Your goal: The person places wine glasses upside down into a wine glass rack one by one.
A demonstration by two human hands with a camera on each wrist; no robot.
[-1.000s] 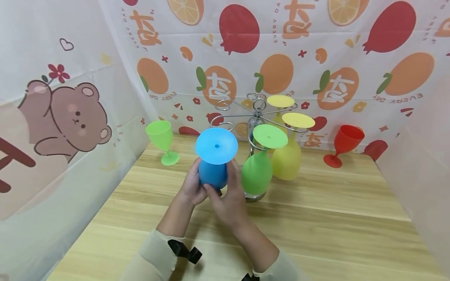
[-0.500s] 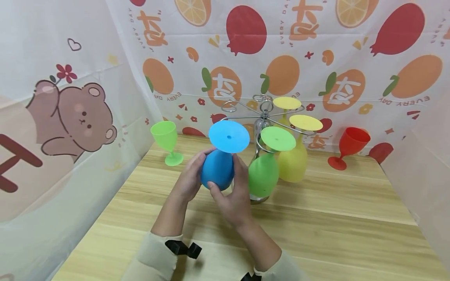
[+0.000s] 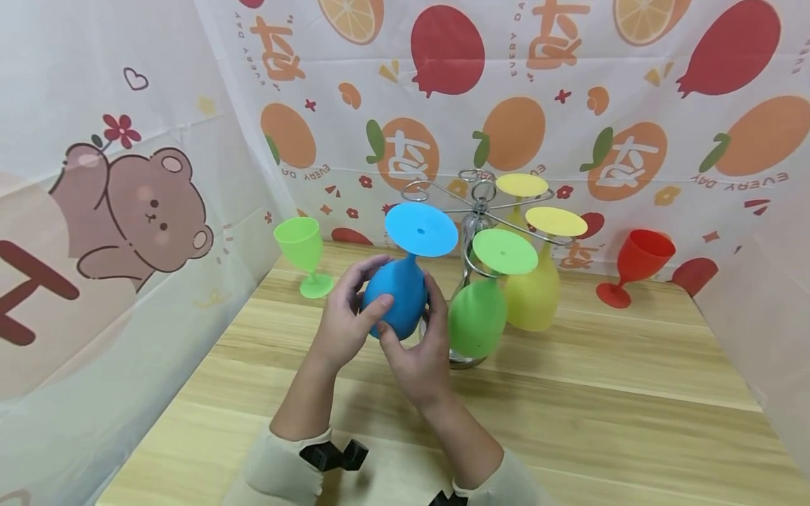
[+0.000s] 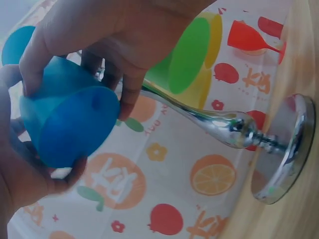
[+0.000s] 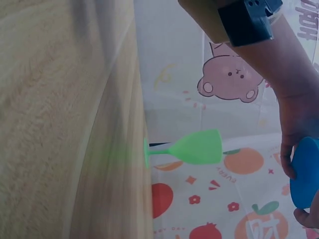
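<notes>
The left hand (image 3: 342,322) and right hand (image 3: 422,358) are holding the blue cup (image 3: 403,289) upside down, maybe lining up; its stem (image 3: 411,260) is probably needing the rack (image 3: 481,206) next.

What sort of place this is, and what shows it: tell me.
Probably a staged tabletop booth: fruit-print sheet behind a wood-grain table, bear-print sheet along the left, and a metal rack bearing upside-down goblets.

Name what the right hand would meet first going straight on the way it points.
Probably the blue goblet, which the right hand holds with the left hand; depth beyond it is unclear.
</notes>
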